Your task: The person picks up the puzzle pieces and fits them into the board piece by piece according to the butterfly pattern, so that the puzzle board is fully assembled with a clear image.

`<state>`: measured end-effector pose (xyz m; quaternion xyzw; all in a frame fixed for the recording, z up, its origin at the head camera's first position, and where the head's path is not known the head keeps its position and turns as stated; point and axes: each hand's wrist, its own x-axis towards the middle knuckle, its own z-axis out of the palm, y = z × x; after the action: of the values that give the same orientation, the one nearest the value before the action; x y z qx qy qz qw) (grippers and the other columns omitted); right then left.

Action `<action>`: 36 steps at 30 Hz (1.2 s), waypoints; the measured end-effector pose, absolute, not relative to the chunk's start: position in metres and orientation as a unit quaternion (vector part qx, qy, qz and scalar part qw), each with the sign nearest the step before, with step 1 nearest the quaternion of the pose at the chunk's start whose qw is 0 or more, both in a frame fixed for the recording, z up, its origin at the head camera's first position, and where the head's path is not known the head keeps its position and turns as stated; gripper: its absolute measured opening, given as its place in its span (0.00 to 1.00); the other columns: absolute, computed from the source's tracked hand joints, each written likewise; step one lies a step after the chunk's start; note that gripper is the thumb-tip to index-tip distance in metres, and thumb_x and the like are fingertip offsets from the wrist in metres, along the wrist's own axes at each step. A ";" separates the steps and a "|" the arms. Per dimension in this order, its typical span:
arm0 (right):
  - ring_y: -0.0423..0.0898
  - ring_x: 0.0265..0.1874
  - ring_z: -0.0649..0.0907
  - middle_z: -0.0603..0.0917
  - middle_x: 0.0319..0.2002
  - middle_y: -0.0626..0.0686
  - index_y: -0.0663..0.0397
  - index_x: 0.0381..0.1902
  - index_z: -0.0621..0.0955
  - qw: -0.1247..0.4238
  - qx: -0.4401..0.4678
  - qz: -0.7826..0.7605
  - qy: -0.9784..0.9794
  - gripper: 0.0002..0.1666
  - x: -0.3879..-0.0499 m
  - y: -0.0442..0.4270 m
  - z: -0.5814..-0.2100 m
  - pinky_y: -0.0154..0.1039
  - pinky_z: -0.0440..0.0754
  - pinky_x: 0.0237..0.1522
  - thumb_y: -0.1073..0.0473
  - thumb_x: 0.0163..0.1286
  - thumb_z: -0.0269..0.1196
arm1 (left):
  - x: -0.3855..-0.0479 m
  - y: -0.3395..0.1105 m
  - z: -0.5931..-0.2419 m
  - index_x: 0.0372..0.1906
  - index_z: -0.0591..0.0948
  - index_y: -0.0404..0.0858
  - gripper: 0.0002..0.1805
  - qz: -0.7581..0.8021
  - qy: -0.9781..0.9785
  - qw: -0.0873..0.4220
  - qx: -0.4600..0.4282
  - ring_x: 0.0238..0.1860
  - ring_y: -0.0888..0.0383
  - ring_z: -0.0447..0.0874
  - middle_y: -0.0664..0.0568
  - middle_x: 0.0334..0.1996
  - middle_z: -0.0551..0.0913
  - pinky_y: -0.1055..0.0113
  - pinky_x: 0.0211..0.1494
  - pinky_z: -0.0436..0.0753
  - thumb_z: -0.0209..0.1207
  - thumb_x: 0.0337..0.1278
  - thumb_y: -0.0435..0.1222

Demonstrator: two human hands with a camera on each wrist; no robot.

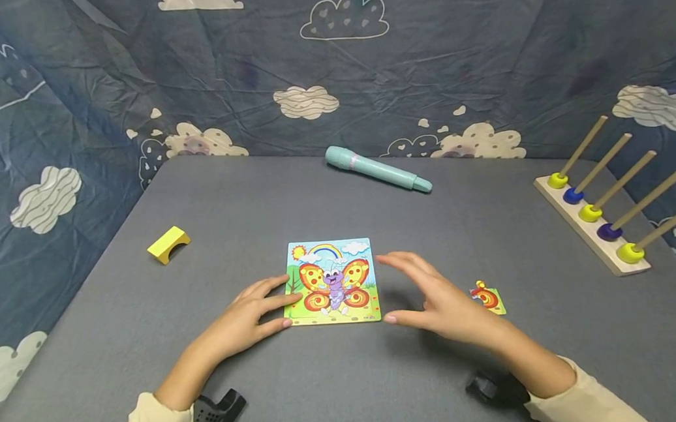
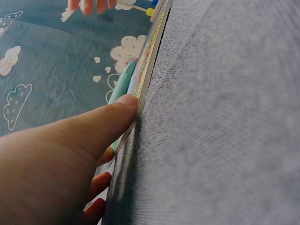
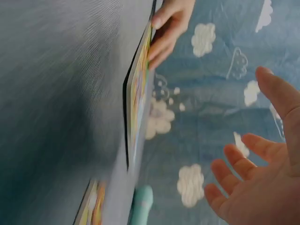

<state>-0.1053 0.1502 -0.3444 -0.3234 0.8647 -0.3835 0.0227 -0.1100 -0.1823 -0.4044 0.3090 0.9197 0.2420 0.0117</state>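
Observation:
A square butterfly jigsaw puzzle (image 1: 334, 283) lies flat at the middle of the table, with a rainbow and sun along its top. My left hand (image 1: 257, 311) rests at its left side, two fingertips over the picture and the thumb at the lower left corner. In the left wrist view the thumb (image 2: 112, 112) touches the board's edge. To the right of the puzzle, my right hand (image 1: 438, 295) is held with fingers and thumb spread, apart from the board and holding nothing. Partly behind that hand lies a loose puzzle piece (image 1: 494, 301) with a red and yellow swirl.
Toward the back lies a teal toy microphone (image 1: 379, 169). A yellow arch block (image 1: 168, 244) sits at the left. On the right stands a wooden peg rack (image 1: 592, 226) with coloured beads on upright sticks. A cloud-printed cloth (image 1: 245, 67) hangs behind the grey table.

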 end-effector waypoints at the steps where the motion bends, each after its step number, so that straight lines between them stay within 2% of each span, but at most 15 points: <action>1: 0.44 0.59 0.62 0.62 0.61 0.45 0.40 0.65 0.61 0.019 -0.318 -0.385 0.866 0.45 -0.103 0.157 -0.344 0.48 0.71 0.47 0.50 0.51 0.69 | -0.110 -0.182 -0.404 0.57 0.75 0.51 0.23 0.243 0.920 0.012 0.308 0.63 0.47 0.57 0.49 0.64 0.62 0.47 0.60 0.58 0.58 0.54 0.47; 3: 0.43 0.58 0.62 0.62 0.61 0.44 0.39 0.66 0.61 0.015 -0.302 -0.382 0.873 0.46 -0.099 0.170 -0.344 0.48 0.72 0.45 0.50 0.50 0.70 | -0.110 -0.183 -0.404 0.57 0.75 0.51 0.23 0.243 0.920 0.013 0.308 0.63 0.47 0.57 0.49 0.64 0.62 0.47 0.60 0.58 0.58 0.54 0.47; 5: 0.45 0.59 0.62 0.62 0.61 0.46 0.41 0.66 0.61 0.009 -0.293 -0.381 0.877 0.47 -0.095 0.180 -0.346 0.54 0.66 0.51 0.51 0.50 0.70 | -0.110 -0.183 -0.404 0.57 0.75 0.51 0.23 0.244 0.920 0.014 0.307 0.63 0.47 0.57 0.49 0.64 0.62 0.46 0.60 0.58 0.58 0.54 0.47; 9: 0.49 0.59 0.62 0.62 0.60 0.49 0.45 0.65 0.61 0.006 -0.281 -0.376 0.883 0.48 -0.092 0.197 -0.355 0.58 0.64 0.50 0.53 0.48 0.71 | -0.110 -0.183 -0.403 0.57 0.75 0.51 0.23 0.245 0.920 0.017 0.305 0.63 0.47 0.57 0.49 0.64 0.62 0.46 0.60 0.58 0.58 0.54 0.47; 13: 0.49 0.57 0.63 0.64 0.59 0.50 0.49 0.64 0.63 0.004 -0.281 -0.364 0.888 0.48 -0.090 0.208 -0.365 0.56 0.64 0.49 0.53 0.47 0.72 | -0.109 -0.182 -0.403 0.57 0.75 0.51 0.23 0.244 0.921 0.019 0.303 0.63 0.47 0.57 0.49 0.64 0.62 0.46 0.60 0.57 0.58 0.54 0.47; 19: 0.47 0.55 0.67 0.67 0.57 0.49 0.52 0.63 0.65 0.007 -0.283 -0.347 0.894 0.46 -0.090 0.220 -0.381 0.28 0.61 0.53 0.48 0.47 0.71 | -0.109 -0.181 -0.403 0.57 0.75 0.51 0.23 0.245 0.921 0.021 0.304 0.63 0.47 0.56 0.48 0.64 0.62 0.46 0.60 0.57 0.58 0.54 0.47; 21: 0.46 0.54 0.67 0.67 0.57 0.50 0.53 0.62 0.66 0.009 -0.281 -0.340 0.898 0.45 -0.091 0.223 -0.387 0.23 0.58 0.52 0.48 0.47 0.70 | -0.109 -0.181 -0.402 0.57 0.75 0.51 0.23 0.245 0.920 0.021 0.304 0.63 0.47 0.56 0.48 0.64 0.62 0.46 0.60 0.57 0.58 0.54 0.47; 23: 0.47 0.54 0.68 0.68 0.56 0.50 0.54 0.61 0.66 0.008 -0.274 -0.325 0.905 0.44 -0.093 0.225 -0.391 0.26 0.60 0.53 0.48 0.47 0.70 | -0.109 -0.181 -0.402 0.57 0.75 0.51 0.23 0.245 0.920 0.022 0.304 0.63 0.47 0.56 0.49 0.64 0.62 0.46 0.60 0.57 0.58 0.54 0.47; 29: 0.51 0.50 0.71 0.72 0.51 0.54 0.59 0.54 0.73 -0.004 -0.264 -0.272 0.925 0.36 -0.097 0.226 -0.395 0.49 0.68 0.48 0.53 0.48 0.71 | -0.109 -0.181 -0.402 0.57 0.75 0.51 0.23 0.247 0.920 0.021 0.302 0.63 0.46 0.57 0.48 0.64 0.62 0.45 0.59 0.57 0.58 0.54 0.46; 32: 0.52 0.46 0.72 0.74 0.47 0.54 0.61 0.50 0.76 -0.008 -0.269 -0.264 0.926 0.30 -0.100 0.224 -0.394 0.51 0.71 0.45 0.56 0.48 0.71 | -0.109 -0.181 -0.403 0.56 0.76 0.51 0.23 0.247 0.920 0.014 0.305 0.62 0.46 0.57 0.47 0.63 0.62 0.45 0.59 0.58 0.59 0.54 0.46; 36: 0.50 0.43 0.73 0.75 0.43 0.51 0.58 0.44 0.79 -0.007 -0.267 -0.263 0.927 0.24 -0.101 0.220 -0.393 0.48 0.71 0.42 0.58 0.48 0.71 | -0.109 -0.182 -0.404 0.56 0.76 0.50 0.23 0.247 0.918 0.006 0.310 0.62 0.45 0.58 0.46 0.63 0.63 0.44 0.58 0.58 0.59 0.53 0.46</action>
<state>-0.1013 0.2202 -0.3932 -0.2674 0.9269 -0.2635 -0.0066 -0.1086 -0.1817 -0.4038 0.3097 0.9182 0.2468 0.0057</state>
